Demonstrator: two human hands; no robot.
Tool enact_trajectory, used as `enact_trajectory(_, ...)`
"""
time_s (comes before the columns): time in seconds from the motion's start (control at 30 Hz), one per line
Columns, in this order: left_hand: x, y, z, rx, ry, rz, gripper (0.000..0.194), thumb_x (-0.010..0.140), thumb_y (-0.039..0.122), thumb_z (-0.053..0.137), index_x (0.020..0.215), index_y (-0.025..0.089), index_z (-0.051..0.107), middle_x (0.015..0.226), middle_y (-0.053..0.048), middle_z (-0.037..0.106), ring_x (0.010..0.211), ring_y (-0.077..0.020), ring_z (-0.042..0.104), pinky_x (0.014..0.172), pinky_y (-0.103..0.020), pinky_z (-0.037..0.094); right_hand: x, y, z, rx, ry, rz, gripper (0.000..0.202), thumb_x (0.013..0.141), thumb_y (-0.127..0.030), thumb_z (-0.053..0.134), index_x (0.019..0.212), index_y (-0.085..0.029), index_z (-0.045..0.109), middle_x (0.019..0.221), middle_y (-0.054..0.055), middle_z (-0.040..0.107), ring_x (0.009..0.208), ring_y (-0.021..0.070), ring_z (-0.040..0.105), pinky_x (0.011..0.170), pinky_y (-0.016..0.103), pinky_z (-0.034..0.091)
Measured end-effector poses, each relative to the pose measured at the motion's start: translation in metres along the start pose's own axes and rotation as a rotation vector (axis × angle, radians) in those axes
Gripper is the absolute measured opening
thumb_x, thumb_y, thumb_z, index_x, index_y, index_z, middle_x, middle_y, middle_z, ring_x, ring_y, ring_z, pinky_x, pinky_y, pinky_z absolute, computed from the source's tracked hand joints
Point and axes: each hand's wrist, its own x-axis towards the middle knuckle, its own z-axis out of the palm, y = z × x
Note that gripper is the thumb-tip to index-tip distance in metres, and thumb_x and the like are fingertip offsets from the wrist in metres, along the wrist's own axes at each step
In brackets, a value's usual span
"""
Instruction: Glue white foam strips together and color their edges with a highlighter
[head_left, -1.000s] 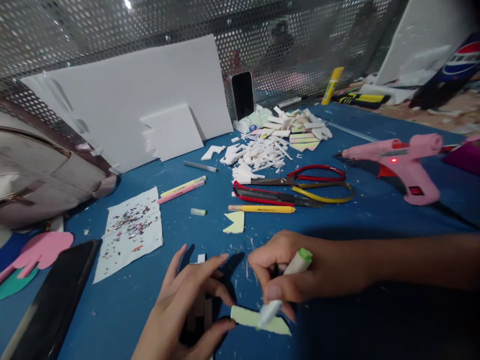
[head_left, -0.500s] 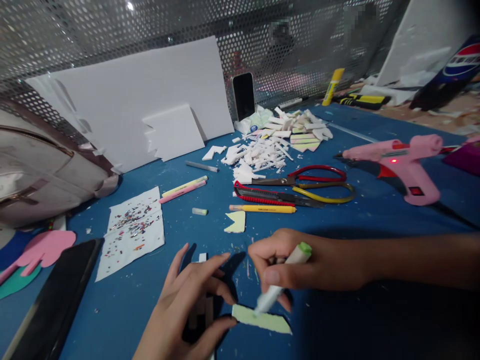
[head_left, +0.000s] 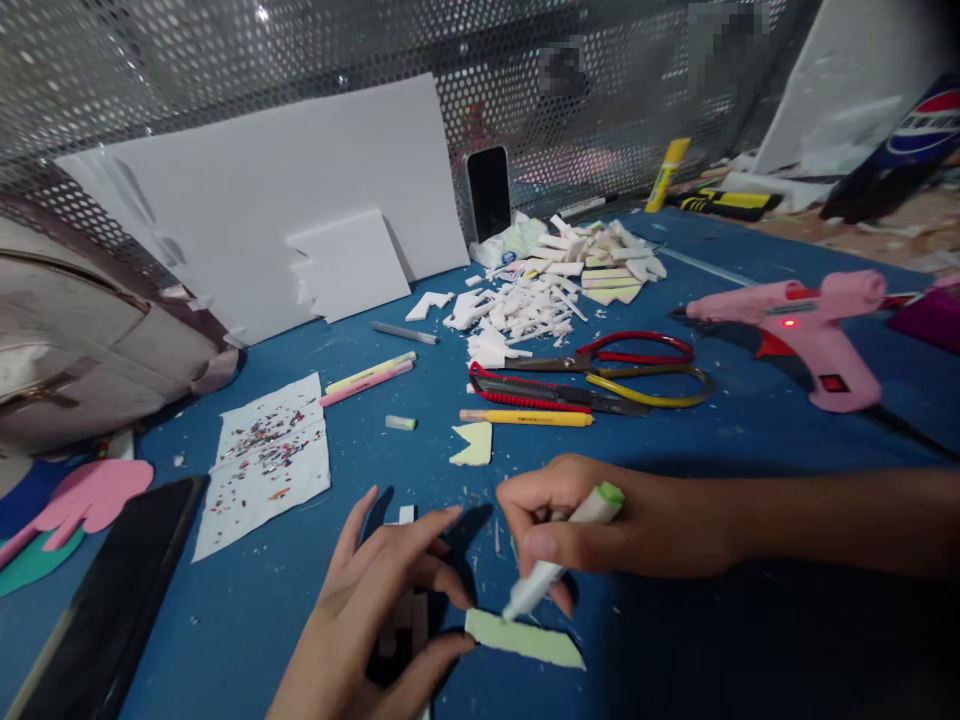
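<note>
My right hand (head_left: 570, 525) grips a green marker (head_left: 553, 560), its tip down on the upper edge of a light green strip (head_left: 529, 642). The strip lies flat on the blue table (head_left: 285, 620). At its left end, the thumb and index finger of my left hand (head_left: 390, 610) pinch it, while the other fingers are spread. Under my left hand are pale pieces, mostly hidden. A small pale green notched piece (head_left: 472, 444) and a marker cap (head_left: 400, 423) lie beyond my hands.
Scissors (head_left: 652, 372), a red cutter (head_left: 529, 390) and an orange marker (head_left: 529, 417) lie ahead. A pink glue gun (head_left: 810, 330), lit red, stands right. White scraps (head_left: 525, 308) are heaped behind. A speckled paper sheet (head_left: 262, 460) and a black phone-like slab (head_left: 112, 600) are left.
The marker tip has shifted slightly left and up along the strip. My left hand stays in place on the strip's end.
</note>
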Motion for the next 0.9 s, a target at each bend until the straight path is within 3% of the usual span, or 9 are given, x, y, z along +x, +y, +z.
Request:
enact_trajectory(0.53, -0.0007, -0.0006, 0.0006, -0.003, 0.006, -0.001, 0.061, 0.098, 0.036, 0.067, 0.15, 0.031, 0.034, 0.095, 0.014, 0.073, 0.101, -0.0063, 0.068, 0.131, -0.028, 0.006, 0.0004, -0.0019, 0.0011, -0.019, 0.019, 0.005, 0.054, 0.1, -0.062, 0.049, 0.075, -0.015, 0.058, 0.065, 0.003, 0.061, 0.06, 0.0129, 0.056, 0.059, 0.024, 0.043)
enact_trajectory(0.9, 0.0034, 0.0033, -0.0002, 0.039, 0.03, 0.049, 0.061, 0.098, 0.034, 0.067, 0.149, 0.027, 0.035, 0.095, 0.013, 0.072, 0.104, -0.0059, 0.067, 0.13, -0.025, 0.004, 0.0028, 0.0008, 0.0044, -0.018, 0.005, -0.002, 0.044, 0.098, -0.057, 0.056, 0.077, -0.018, 0.053, 0.067, 0.001, 0.062, 0.061, 0.0133, 0.055, 0.058, 0.024, 0.04)
